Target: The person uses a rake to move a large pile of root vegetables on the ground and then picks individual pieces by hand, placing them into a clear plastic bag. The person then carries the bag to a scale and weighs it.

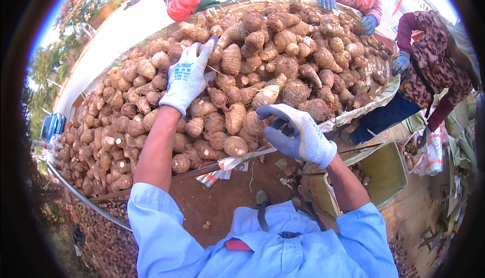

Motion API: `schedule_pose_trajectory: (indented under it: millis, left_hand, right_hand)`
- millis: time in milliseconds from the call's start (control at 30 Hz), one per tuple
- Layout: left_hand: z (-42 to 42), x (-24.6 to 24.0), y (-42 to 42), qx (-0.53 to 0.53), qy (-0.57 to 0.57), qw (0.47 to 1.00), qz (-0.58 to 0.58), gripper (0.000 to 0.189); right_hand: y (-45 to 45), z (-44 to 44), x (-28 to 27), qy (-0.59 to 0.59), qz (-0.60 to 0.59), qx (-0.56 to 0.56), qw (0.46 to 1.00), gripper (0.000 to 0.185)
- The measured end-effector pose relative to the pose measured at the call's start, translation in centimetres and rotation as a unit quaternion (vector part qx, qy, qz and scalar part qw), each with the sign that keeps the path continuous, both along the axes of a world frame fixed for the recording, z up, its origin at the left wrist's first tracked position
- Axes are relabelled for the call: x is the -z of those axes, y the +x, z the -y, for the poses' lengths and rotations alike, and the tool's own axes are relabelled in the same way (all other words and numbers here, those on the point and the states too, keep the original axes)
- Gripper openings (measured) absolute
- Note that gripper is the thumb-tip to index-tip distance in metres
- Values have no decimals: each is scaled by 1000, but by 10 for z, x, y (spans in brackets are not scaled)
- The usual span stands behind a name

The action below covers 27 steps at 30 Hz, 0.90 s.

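A large heap of taro corms (231, 62) fills a long raised table with a cloth-covered rim (257, 152). My left hand (189, 69), in a pale knitted glove with blue print, reaches over the heap's middle, its fingers spread against the corms; no held corm shows. Nearer the rim is my right hand (295, 134), in a glove with a grey-blue coated palm. Its fingers are curled and apart, with nothing between them. A peeled-looking pale corm (266, 95) lies between my hands.
Below the rim at right stands an open green-lined sack (382, 172) with small corms inside. Several gloved co-workers stand along the far and right sides, one (435, 58) bending at right. More corms (106, 236) lie low at left, beyond a curved metal bar (87, 198).
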<state>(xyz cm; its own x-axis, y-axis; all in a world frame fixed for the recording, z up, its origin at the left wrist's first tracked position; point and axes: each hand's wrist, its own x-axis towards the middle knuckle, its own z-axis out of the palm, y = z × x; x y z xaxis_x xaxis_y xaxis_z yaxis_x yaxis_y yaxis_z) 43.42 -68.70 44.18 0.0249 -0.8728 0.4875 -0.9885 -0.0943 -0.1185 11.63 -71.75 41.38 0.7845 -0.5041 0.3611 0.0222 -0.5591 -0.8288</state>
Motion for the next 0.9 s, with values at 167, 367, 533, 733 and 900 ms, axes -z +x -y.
schedule_pose_trajectory:
  millis: [167, 367, 533, 733, 900]
  left_hand:
    - [7, -2, 16, 63, -39, 994, -78, 83]
    - [-24, -30, 33, 242, -169, 758, -582, 64]
    - [-69, -25, 31, 385, -69, 309, -867, 61]
    - [-89, 1, 5, 423, -91, 269, -861, 67]
    - [-93, 5, -16, 411, -123, 234, -872, 69]
  right_hand:
    - [32, 23, 3, -126, 41, 72, 989, 44]
    - [101, 58, -15, -286, -62, 104, 951, 67]
    - [149, 71, -31, -366, -200, 123, 900, 57]
    - [161, 77, -16, -382, -185, 124, 897, 36]
    - [134, 71, -15, -322, -79, 98, 938, 41]
